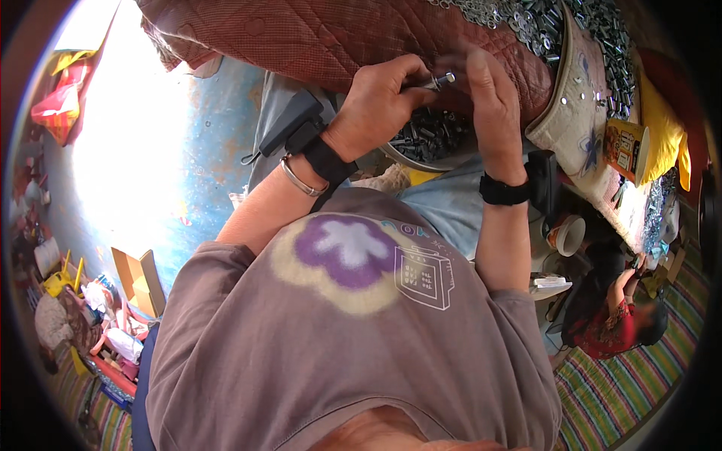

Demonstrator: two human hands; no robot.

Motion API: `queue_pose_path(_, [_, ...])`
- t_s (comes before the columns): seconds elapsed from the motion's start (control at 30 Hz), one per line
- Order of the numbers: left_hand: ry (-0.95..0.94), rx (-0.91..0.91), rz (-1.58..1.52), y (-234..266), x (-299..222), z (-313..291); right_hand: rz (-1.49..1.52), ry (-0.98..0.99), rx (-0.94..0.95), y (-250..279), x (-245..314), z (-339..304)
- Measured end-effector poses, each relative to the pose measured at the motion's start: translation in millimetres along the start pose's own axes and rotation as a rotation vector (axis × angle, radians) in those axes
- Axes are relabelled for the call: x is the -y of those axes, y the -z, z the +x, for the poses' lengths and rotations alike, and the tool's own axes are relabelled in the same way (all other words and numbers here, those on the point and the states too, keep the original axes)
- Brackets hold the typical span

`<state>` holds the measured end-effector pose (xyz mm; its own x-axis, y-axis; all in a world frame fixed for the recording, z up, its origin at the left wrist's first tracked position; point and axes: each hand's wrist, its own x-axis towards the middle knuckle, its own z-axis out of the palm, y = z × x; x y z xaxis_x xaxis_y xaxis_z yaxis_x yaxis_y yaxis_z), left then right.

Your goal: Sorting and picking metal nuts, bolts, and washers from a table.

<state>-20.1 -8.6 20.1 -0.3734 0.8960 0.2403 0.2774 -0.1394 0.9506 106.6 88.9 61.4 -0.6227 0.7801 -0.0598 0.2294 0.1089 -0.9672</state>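
Currently a metal bolt [447, 79] in left hand [377, 103], right hand [495, 116] nearby.

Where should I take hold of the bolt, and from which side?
Probably by the free, bright end of the bolt, coming from the right. That end juts out toward the right hand, while the thumb and fingers of the left hand cover the opposite end.
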Motion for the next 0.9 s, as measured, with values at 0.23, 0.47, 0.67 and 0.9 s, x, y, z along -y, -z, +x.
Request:
queue_pose_path(0.23, [0.212,0.075,-0.182,8,5,2,0.101,0.213,0.141,-23,-2,-51])
queue_pose_path(0.47, [0.356,0.105,-0.298,0,11,5,0.256,0.093,-0.032,-6,-11,-36])
queue_pose_path(0.67, [0.419,0.139,-0.279,-14,25,-4,0.120,0.107,-0.074,-3,-20,-24])
queue_pose_path(0.9, [0.087,0.042,0.087,-22,23,-2,0.033,0.163,-0.232,2,-36,0])
